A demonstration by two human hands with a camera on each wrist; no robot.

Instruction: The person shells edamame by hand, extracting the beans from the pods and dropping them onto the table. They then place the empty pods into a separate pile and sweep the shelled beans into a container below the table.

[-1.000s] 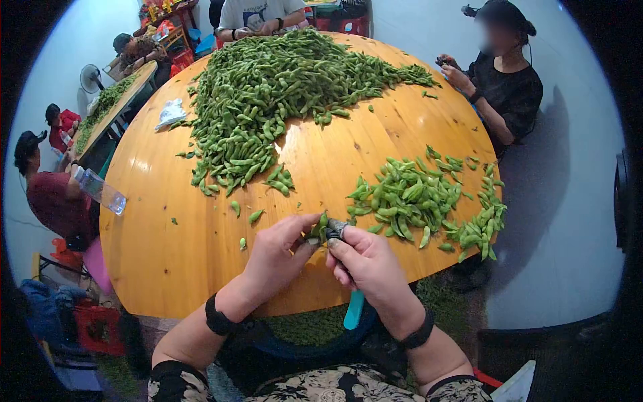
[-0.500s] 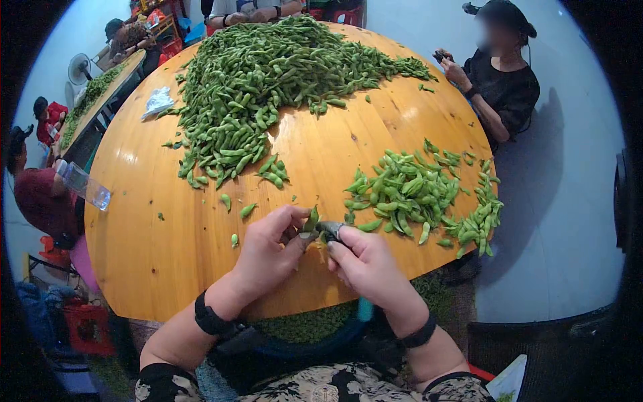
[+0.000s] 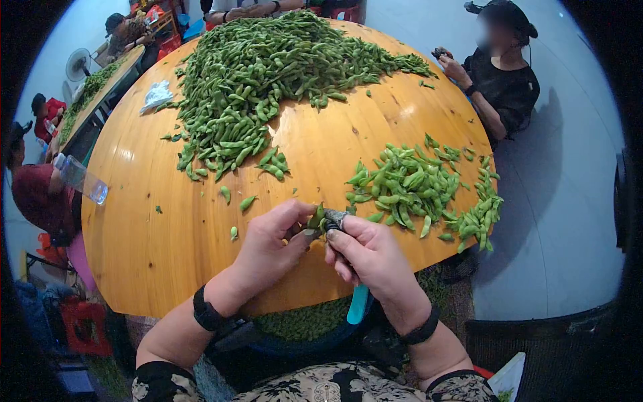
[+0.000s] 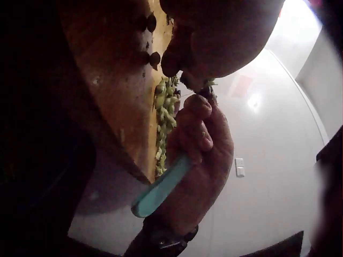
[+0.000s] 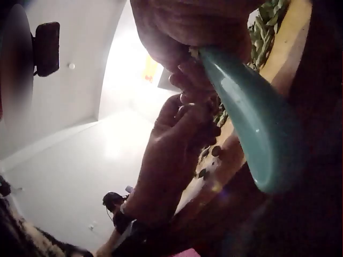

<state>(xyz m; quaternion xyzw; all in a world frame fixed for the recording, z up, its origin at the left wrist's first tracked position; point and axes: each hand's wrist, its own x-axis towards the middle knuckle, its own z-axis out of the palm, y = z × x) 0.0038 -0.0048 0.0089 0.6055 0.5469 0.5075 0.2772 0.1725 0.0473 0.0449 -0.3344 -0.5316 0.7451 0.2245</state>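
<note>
My left hand (image 3: pixel 271 234) pinches a green edamame pod (image 3: pixel 317 214) between thumb and forefinger over the table's near edge. Close beside it, my right hand (image 3: pixel 372 254) grips a small tool with a teal handle (image 3: pixel 358 305); the handle sticks out below the curled fingers. The working end is mostly hidden by fingers at the pod, so I cannot tell its kind. A dark grey wrap (image 3: pixel 336 218) covers the right forefinger. In the right wrist view the smooth, curved teal handle (image 5: pixel 241 118) comes out of the palm, with the left hand (image 5: pixel 182 139) behind it.
A large pile of pods (image 3: pixel 261 80) covers the far side of the round wooden table (image 3: pixel 161 268). A smaller heap (image 3: pixel 405 184) lies right. A plastic bottle (image 3: pixel 84 179) is at the left edge, and a tub of green pieces (image 3: pixel 301 321) below. Someone in black (image 3: pixel 499 80) sits right.
The head view has shifted slightly, moving the table left and up. My hands drew a little apart at half a second ago and are close together again, the teal handle swinging back into view.
</note>
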